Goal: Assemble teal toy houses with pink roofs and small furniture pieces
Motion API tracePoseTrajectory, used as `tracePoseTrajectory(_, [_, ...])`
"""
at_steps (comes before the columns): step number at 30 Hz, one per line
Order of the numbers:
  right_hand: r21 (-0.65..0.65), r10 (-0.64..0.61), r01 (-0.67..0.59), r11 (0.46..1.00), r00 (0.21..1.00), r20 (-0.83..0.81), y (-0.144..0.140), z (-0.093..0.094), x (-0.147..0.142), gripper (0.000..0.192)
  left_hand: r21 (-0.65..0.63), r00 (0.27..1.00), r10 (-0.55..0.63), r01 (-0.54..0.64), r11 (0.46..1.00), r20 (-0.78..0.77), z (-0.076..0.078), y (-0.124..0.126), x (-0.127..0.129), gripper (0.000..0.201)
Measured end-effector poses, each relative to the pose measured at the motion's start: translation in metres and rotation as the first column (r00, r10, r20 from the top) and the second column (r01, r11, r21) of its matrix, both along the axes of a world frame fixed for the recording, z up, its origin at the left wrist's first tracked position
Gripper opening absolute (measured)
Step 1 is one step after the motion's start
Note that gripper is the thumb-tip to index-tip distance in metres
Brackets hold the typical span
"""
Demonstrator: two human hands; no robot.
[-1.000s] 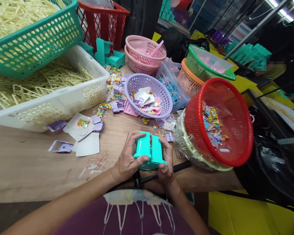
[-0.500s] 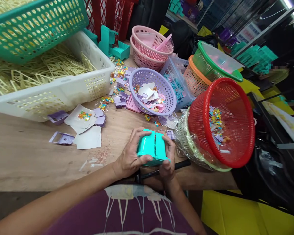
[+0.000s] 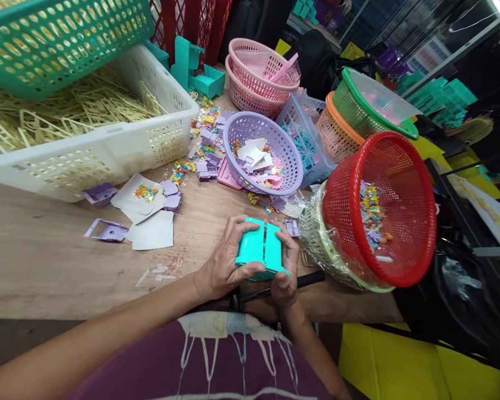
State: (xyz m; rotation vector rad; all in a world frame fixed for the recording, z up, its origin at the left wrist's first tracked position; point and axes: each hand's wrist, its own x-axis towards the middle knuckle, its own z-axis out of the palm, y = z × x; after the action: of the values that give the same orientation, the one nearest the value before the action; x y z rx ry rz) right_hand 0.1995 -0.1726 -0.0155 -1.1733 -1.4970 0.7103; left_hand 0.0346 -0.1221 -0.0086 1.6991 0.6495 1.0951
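Observation:
A turquoise plastic case (image 3: 253, 247) with a dark gap running across its top is gripped from both sides near the table's front edge. My left hand (image 3: 223, 261) wraps its left side, thumb along the near face. My right hand (image 3: 288, 261) holds the right side, fingers over the far corner and thumb at the near one. What lies inside the case is hidden. Beneath the hands, a black bar (image 3: 310, 279) juts out at the table edge. Left of them are white paper cards (image 3: 153, 233) and purple plastic parts (image 3: 107, 230).
A purple basket (image 3: 294, 161) of mixed parts stands beyond my hands. To the right, a red basket (image 3: 354, 222) leans on a plastic-wrapped pale one. A white crate (image 3: 91, 150) of cream strips fills the left, under a green basket (image 3: 66, 44). Pink baskets (image 3: 258, 100) sit behind.
The view has shifted slightly, so the baskets appear moved a little. Both hands keep the same hold on the turquoise case; its gap looks much the same.

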Motion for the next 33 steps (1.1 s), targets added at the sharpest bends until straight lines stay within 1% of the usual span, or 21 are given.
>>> tracePoseTrajectory(4, [0.033, -0.022, 0.021, 0.999, 0.999, 0.049, 0.001, 0.001, 0.0, 0.059, 0.02, 0.999, -0.029, 0.029, 0.999, -0.02, 0.001, 0.004, 0.002, 0.063])
tracePoseTrajectory(5, [0.043, -0.04, 0.038, 0.998, 0.997, 0.062, 0.001, 0.001, -0.001, 0.06, 0.03, 0.999, -0.005, 0.006, 1.0, -0.034, 0.001, 0.006, 0.001, 0.068])
tracePoseTrajectory(6, [0.044, -0.059, 0.055, 0.997, 0.995, 0.082, 0.001, 0.001, -0.003, 0.061, 0.043, 0.998, 0.045, -0.043, 0.998, -0.049, 0.001, 0.008, 0.0, 0.073])
tracePoseTrajectory(8, [0.03, -0.092, 0.088, 0.996, 0.985, 0.144, 0.002, 0.002, -0.007, 0.07, 0.059, 0.983, 0.169, -0.165, 0.985, -0.072, 0.002, 0.011, -0.005, 0.077])
tracePoseTrajectory(9, [0.016, -0.095, 0.094, 0.995, 0.979, 0.181, 0.001, 0.002, -0.009, 0.077, 0.061, 0.974, 0.213, -0.209, 0.976, -0.082, 0.004, 0.012, -0.008, 0.073])
tracePoseTrajectory(10, [0.0, -0.085, 0.087, 0.996, 0.973, 0.215, 0.0, 0.002, -0.011, 0.085, 0.063, 0.968, 0.232, -0.227, 0.972, -0.096, 0.005, 0.012, -0.013, 0.07])
tracePoseTrajectory(11, [-0.018, -0.062, 0.069, 0.997, 0.968, 0.243, -0.001, 0.003, -0.013, 0.092, 0.073, 0.967, 0.227, -0.219, 0.973, -0.119, 0.007, 0.011, -0.017, 0.07])
tracePoseTrajectory(12, [-0.036, -0.029, 0.04, 0.999, 0.964, 0.263, -0.003, 0.004, -0.014, 0.098, 0.098, 0.967, 0.21, -0.198, 0.975, -0.145, 0.009, 0.009, -0.021, 0.075])
tracePoseTrajectory(13, [-0.054, 0.007, 0.008, 0.998, 0.962, 0.272, -0.004, 0.006, -0.015, 0.102, 0.134, 0.965, 0.202, -0.18, 0.974, -0.17, 0.01, 0.007, -0.024, 0.085])
tracePoseTrajectory(15, [-0.1, 0.071, -0.044, 0.994, 0.957, 0.281, -0.005, 0.011, -0.015, 0.098, 0.211, 0.951, 0.232, -0.189, 0.959, -0.204, 0.012, 0.002, -0.027, 0.102])
tracePoseTrajectory(16, [-0.122, 0.093, -0.06, 0.991, 0.954, 0.285, -0.004, 0.015, -0.013, 0.092, 0.237, 0.942, 0.261, -0.21, 0.949, -0.212, 0.012, 0.001, -0.028, 0.104])
tracePoseTrajectory(18, [-0.132, 0.129, -0.091, 0.987, 0.942, 0.31, 0.002, 0.023, -0.006, 0.08, 0.253, 0.926, 0.307, -0.249, 0.935, -0.222, 0.011, 0.002, -0.028, 0.098])
tracePoseTrajectory(19, [-0.108, 0.139, -0.108, 0.988, 0.931, 0.337, 0.007, 0.026, -0.002, 0.077, 0.252, 0.924, 0.302, -0.243, 0.937, -0.233, 0.01, 0.004, -0.029, 0.094])
tracePoseTrajectory(21, [-0.009, 0.133, -0.143, 0.99, 0.897, 0.421, 0.019, 0.031, 0.009, 0.081, 0.236, 0.935, 0.242, -0.182, 0.955, -0.258, 0.008, 0.008, -0.031, 0.093])
tracePoseTrajectory(23, [0.099, 0.109, -0.185, 0.978, 0.851, 0.514, 0.031, 0.033, 0.017, 0.087, 0.203, 0.939, 0.18, -0.122, 0.971, -0.292, 0.005, 0.01, -0.034, 0.1])
tracePoseTrajectory(24, [0.138, 0.092, -0.2, 0.97, 0.828, 0.553, 0.035, 0.033, 0.018, 0.088, 0.188, 0.934, 0.173, -0.117, 0.975, -0.312, 0.003, 0.01, -0.034, 0.108])
tracePoseTrajectory(26, [0.194, 0.038, -0.192, 0.962, 0.797, 0.603, 0.041, 0.033, 0.017, 0.087, 0.166, 0.908, 0.228, -0.179, 0.97, -0.352, -0.002, 0.004, -0.034, 0.126])
tracePoseTrajectory(28, [0.254, -0.066, -0.125, 0.959, 0.772, 0.632, 0.044, 0.036, 0.011, 0.088, 0.134, 0.867, 0.308, -0.278, 0.951, -0.392, -0.008, -0.003, -0.03, 0.137])
tracePoseTrajectory(30, [0.308, -0.154, -0.077, 0.948, 0.735, 0.66, 0.045, 0.044, 0.002, 0.09, 0.111, 0.838, 0.354, -0.34, 0.934, -0.415, -0.014, -0.007, -0.026, 0.136])
tracePoseTrajectory(31, [0.316, -0.152, -0.103, 0.943, 0.712, 0.686, 0.045, 0.05, -0.003, 0.092, 0.118, 0.835, 0.362, -0.345, 0.931, -0.414, -0.017, -0.008, -0.024, 0.132])
tracePoseTrajectory(33, [0.282, -0.062, -0.237, 0.93, 0.654, 0.754, 0.049, 0.061, -0.013, 0.096, 0.172, 0.841, 0.383, -0.342, 0.924, -0.382, -0.021, -0.006, -0.021, 0.12])
